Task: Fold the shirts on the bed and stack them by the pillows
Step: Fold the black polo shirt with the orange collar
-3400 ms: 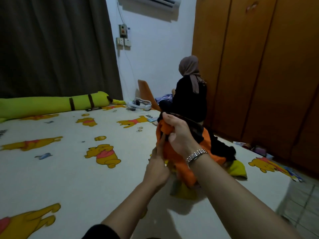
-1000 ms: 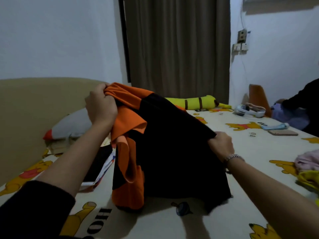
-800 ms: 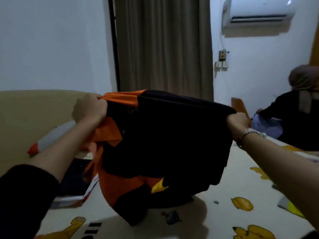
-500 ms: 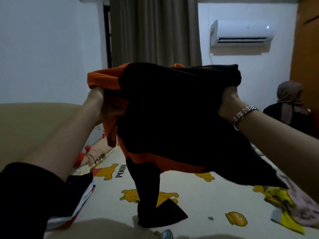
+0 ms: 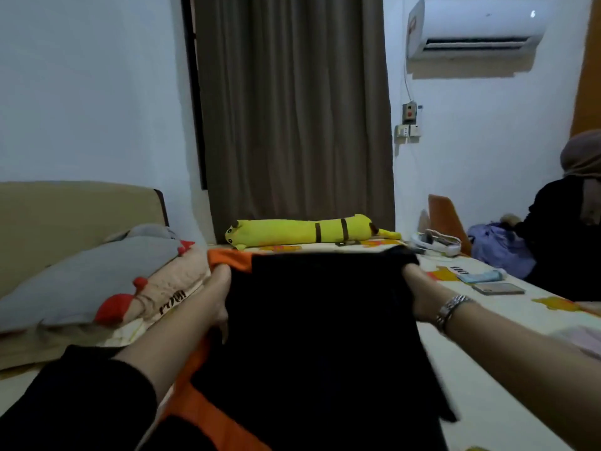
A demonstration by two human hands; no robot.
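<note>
Left hand (image 5: pixel 218 297) clamped on the orange corner of the shirt (image 5: pixel 318 336), right hand (image 5: pixel 418 296) gripping the black corner opposite. Held taut between the two, top edge level, likely to pull out creases and square the cloth before laying it flat. Rest of the shirt hanging down toward the bed (image 5: pixel 481 402), lower part out of frame, so cannot tell whether touching the sheet. Orange trim showing along the left side and bottom, black panel facing the camera.

Arms stretched forward, wrists well apart, bracelet (image 5: pixel 450 309) on the right one. Spread probably chosen to match shirt width, readying a first fold.

Pillows (image 5: pixel 97 278) just left of the shirt, against the headboard (image 5: pixel 65 216); stacking spot near, so only a short carry after folding. No folded stack visible there from this angle.

Yellow bolster (image 5: pixel 309 232) lying across the far edge of the bed, behind the shirt. Phone (image 5: pixel 497 289) resting on the sheet to the right. Second person (image 5: pixel 572 229) seated at the far right.

No baskets, boxes or other containers in view.
</note>
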